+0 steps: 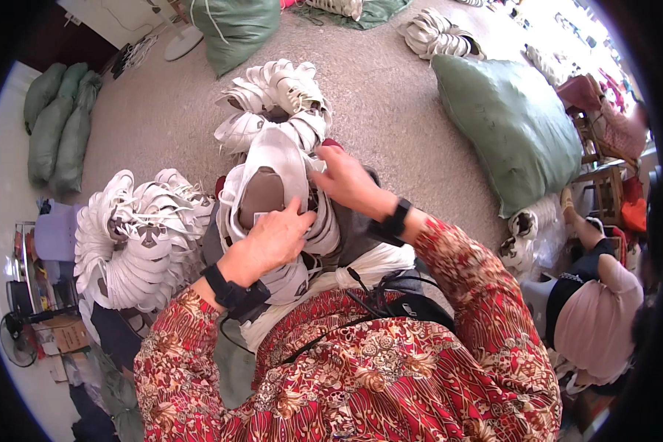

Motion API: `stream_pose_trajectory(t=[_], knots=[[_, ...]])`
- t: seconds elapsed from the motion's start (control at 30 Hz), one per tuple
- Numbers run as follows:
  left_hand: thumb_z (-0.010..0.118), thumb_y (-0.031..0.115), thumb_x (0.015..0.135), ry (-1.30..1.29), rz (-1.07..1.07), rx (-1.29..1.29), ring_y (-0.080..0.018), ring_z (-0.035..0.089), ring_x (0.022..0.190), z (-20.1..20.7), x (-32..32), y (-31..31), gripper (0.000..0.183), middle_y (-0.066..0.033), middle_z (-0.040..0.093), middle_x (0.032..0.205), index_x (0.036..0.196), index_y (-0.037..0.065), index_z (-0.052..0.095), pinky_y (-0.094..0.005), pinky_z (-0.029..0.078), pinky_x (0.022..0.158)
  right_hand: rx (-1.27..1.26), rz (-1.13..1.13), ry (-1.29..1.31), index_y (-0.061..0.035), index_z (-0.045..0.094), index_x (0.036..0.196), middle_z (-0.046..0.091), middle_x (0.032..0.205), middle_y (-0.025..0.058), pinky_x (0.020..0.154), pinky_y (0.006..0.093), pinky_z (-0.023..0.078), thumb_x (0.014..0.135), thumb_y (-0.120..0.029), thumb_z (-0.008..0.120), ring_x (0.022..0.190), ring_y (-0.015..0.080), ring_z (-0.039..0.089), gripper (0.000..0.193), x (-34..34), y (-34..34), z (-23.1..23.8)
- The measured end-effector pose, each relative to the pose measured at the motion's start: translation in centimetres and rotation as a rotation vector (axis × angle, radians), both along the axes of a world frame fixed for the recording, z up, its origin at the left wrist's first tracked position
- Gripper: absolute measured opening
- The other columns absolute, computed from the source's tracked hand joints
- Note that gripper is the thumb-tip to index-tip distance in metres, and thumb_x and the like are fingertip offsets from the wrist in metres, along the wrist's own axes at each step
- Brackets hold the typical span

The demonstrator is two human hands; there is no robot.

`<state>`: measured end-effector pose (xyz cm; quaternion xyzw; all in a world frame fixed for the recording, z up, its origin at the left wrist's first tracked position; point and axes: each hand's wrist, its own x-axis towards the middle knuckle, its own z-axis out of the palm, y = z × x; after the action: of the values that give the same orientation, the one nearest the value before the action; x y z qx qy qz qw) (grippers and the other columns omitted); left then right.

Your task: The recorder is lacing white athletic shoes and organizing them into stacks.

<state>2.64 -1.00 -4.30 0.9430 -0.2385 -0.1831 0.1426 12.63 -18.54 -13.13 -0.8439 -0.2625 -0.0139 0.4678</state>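
Note:
In front of me, a white shoe upper (295,170) with a brown-grey lining lies over my lap, its opening facing me. My left hand (272,237) is closed on its near rim, thumb and fingertips together. At the upper's right edge, my right hand (350,180) has its fingers bent inward; whatever is pinched there is too small to make out. More white uppers (323,230) are bunched beneath it. Just beyond sits a ring of nested white uppers (287,82). To my left stands a larger pile of nested uppers (151,254) with loose laces.
A full green sack (512,125) lies to the right, and another green sack (236,33) stands ahead. Several green sacks (59,125) lean at the left wall. A person in pink (597,317) sits at the right. A bundle of white cords (376,265) crosses my lap.

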Motion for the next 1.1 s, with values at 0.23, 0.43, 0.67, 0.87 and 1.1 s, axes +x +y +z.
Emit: stream_pose_trajectory(t=[0.23,0.43,0.67,0.87,1.1], knots=[[0.065,0.021,0.081,0.162,0.078,0.188,-0.0429,0.068,0.08,-0.3,-1.8,1.6,0.027,-0.0231,0.07,0.084,0.096,-0.001,0.067,-0.054,0.055,0.072,0.115,0.271,-0.117,0.0022,0.047,0.099,0.058,0.086,0.0238,0.068,0.0522,0.053,0.076,-0.002,0.059,0.079,0.0447,0.062,0.027,-5.7,3.2,1.8],[0.067,0.02,0.081,0.067,0.155,0.138,-0.0396,0.067,0.076,0.6,-6.4,1.4,0.018,-0.0156,0.069,0.083,0.092,0.006,0.07,-0.0513,0.054,0.067,0.08,0.589,-0.093,0.0053,0.046,0.102,0.054,0.096,0.0202,0.07,0.0485,0.054,0.077,-0.004,0.063,0.083,0.04,0.065,0.032,-8.6,0.5,5.4],[0.068,0.017,0.079,0.0,0.059,0.027,-0.0384,0.065,0.091,-2.5,-5.7,1.6,0.027,-0.0185,0.066,0.096,0.102,0.003,0.066,-0.0499,0.052,0.074,-0.058,0.599,-0.142,0.0032,0.045,0.103,0.053,0.096,0.0185,0.07,0.0454,0.054,0.083,-0.005,0.06,0.083,0.0364,0.064,0.026,-9.0,0.5,4.9],[0.068,0.012,0.078,0.123,0.236,-0.178,-0.0338,0.067,0.09,-2.0,-5.4,2.1,0.027,-0.019,0.069,0.097,0.104,0.002,0.066,-0.0455,0.052,0.077,0.026,0.536,-0.048,0.0027,0.047,0.111,0.055,0.101,0.0194,0.07,0.046,0.055,0.08,-0.009,0.066,0.086,0.0368,0.065,0.038,-9.0,0.3,5.5],[0.07,0.009,0.09,0.455,0.793,-0.702,-0.0005,0.049,0.067,6.4,-6.6,8.7,0.012,0.0088,0.057,0.073,0.079,0.005,0.067,-0.02,0.038,0.058,0.447,0.089,0.306,0.0006,0.062,0.11,0.064,0.088,0.0044,0.068,0.0272,0.05,0.097,-0.01,0.061,0.078,0.0112,0.059,0.017,-4.2,-5.2,3.1]])
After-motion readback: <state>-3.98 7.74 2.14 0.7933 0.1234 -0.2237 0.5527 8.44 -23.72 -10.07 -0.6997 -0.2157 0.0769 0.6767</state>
